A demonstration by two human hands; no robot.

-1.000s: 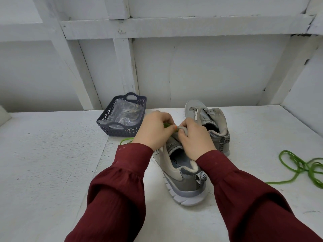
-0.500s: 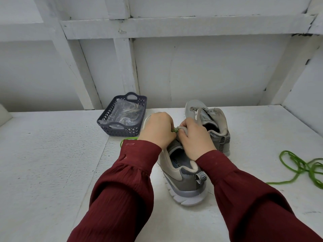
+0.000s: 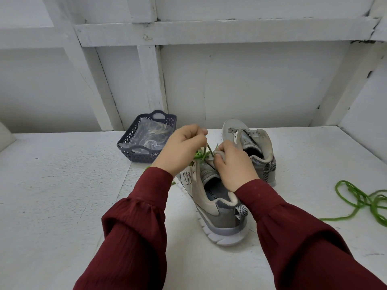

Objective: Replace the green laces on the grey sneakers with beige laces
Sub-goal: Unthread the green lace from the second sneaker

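A dark grey lattice basket [image 3: 140, 156] with two cut-out handles sits on the white table [image 3: 52, 195], near the back wall [image 3: 261, 86]; a clear plastic packet [image 3: 146, 136] lies inside it; a seam [image 3: 123, 185] runs across the tabletop from the basket towards the front; the wall is white panelling framed by a horizontal beam [image 3: 230, 31], an upright post [image 3: 150, 80] and slanted braces at left [image 3: 92, 84] and right [image 3: 343, 88]; a pale slanted object [image 3: 5, 135] shows at the left edge.

This is looking like a bare, boxed-in work nook: a rough white-painted counter [image 3: 62, 195] is running between plain white panel walls [image 3: 261, 84], white-painted wooden beams [image 3: 209, 31] are crossing them, and a small dark-grey plastic lattice basket [image 3: 127, 141] is standing near the back.
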